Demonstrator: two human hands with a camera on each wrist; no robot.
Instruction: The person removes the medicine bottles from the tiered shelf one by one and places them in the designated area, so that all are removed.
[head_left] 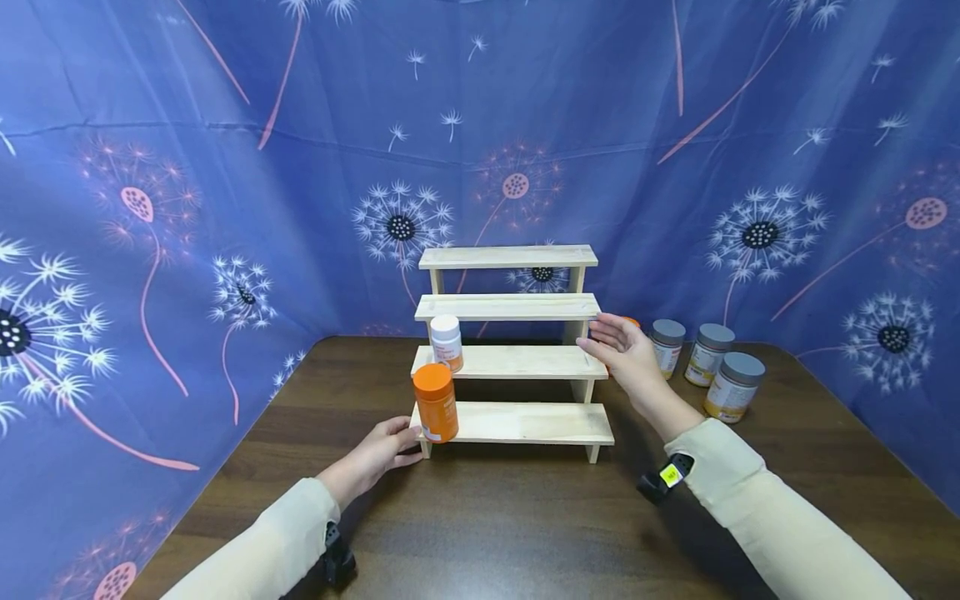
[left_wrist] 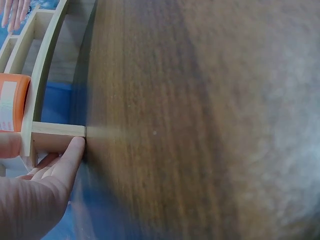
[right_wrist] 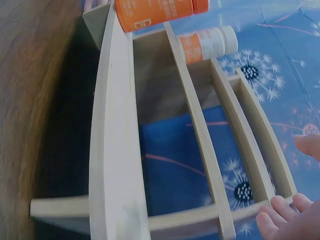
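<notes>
A four-step wooden display rack (head_left: 525,421) stands on the table. At its lower left corner my left hand (head_left: 378,458) grips the end of the lowest step, with the thumb (left_wrist: 9,145) along the board and another finger against the leg. An orange bottle with an orange lid (head_left: 437,404) stands on the left of that lowest step. One step up, also at the left, is a white-capped bottle (head_left: 447,343). My right hand (head_left: 633,354) holds nothing. Its fingers are loosely extended at the rack's right side, the fingertips (right_wrist: 277,202) at or very near the side frame.
Several grey-lidded bottles, such as the nearest one (head_left: 735,387), stand on the table right of the rack. An orange lid (head_left: 632,322) shows partly behind my right hand. A blue dandelion-patterned cloth (head_left: 300,208) hangs behind the brown wooden table (head_left: 510,517).
</notes>
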